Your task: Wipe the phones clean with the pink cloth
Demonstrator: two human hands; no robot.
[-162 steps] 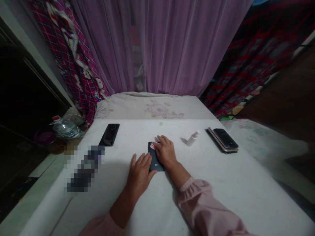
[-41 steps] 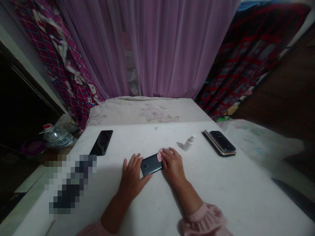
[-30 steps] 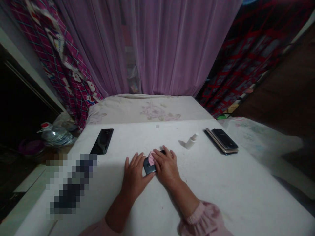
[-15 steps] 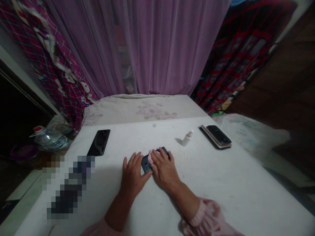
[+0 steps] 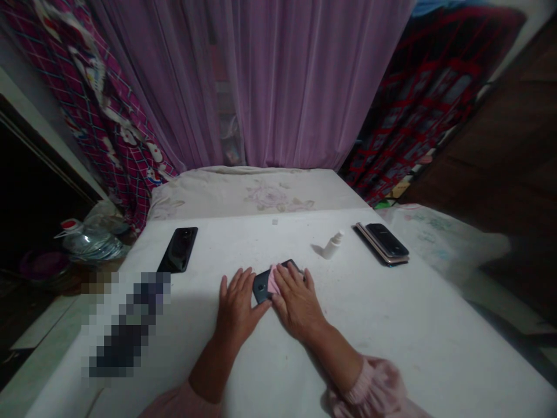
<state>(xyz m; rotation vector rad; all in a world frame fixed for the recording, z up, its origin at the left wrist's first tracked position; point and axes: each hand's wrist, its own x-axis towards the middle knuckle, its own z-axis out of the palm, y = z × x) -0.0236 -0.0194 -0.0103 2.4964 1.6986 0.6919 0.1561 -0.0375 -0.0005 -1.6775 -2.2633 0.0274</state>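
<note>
A dark blue-grey smartphone (image 5: 261, 289) lies back up on the white table in front of me, its camera end toward the left. My left hand (image 5: 237, 303) steadies that end, thumb at the near edge and fingers by the far corner. Over the phone's middle, a pink cloth (image 5: 273, 281) is pressed down by my right hand (image 5: 297, 297). The fingers of that hand cover part of the cloth and much of the phone's right half. A white spray bottle (image 5: 333, 246) stands beyond my right hand.
A black phone (image 5: 178, 249) lies at the left, above a pixelated patch (image 5: 130, 325). Several stacked phones (image 5: 385, 244) sit at the right. The white tabletop (image 5: 413, 325) has a small grey square (image 5: 274, 222) toward the back. A water jug (image 5: 89, 241) stands off the left side.
My right hand and the pink cloth have slid slightly right along the phone, uncovering more of its camera end. My left hand keeps its place at that end.
</note>
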